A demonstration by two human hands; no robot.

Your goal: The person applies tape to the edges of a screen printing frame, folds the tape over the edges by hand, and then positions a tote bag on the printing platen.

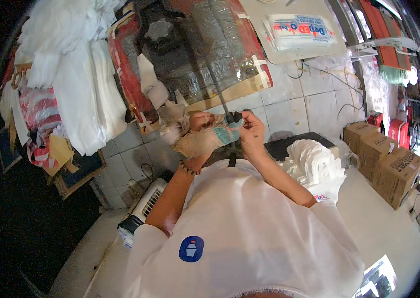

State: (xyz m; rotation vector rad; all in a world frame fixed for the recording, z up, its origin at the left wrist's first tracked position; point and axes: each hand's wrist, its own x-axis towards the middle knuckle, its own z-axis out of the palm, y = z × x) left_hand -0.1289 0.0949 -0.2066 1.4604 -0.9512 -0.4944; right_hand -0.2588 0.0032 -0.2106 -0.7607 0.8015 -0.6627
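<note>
A crumpled bundle of frayed, tan, papery or cloth-like material [197,144] lies between the two hands, its far-right end wrapped in wrinkled teal. The left hand [201,120], partly hidden, curls around its back and underside; the right hand [251,136] grips the teal end with bent fingers, close by a small black, blocky piece [233,117]. A slim dark rod [216,82] runs away from that piece. Beyond the hands lies a red-edged panel [230,42] in glossy, puckered plastic; right of the right hand, a fanned, soft white stack [314,169].
</note>
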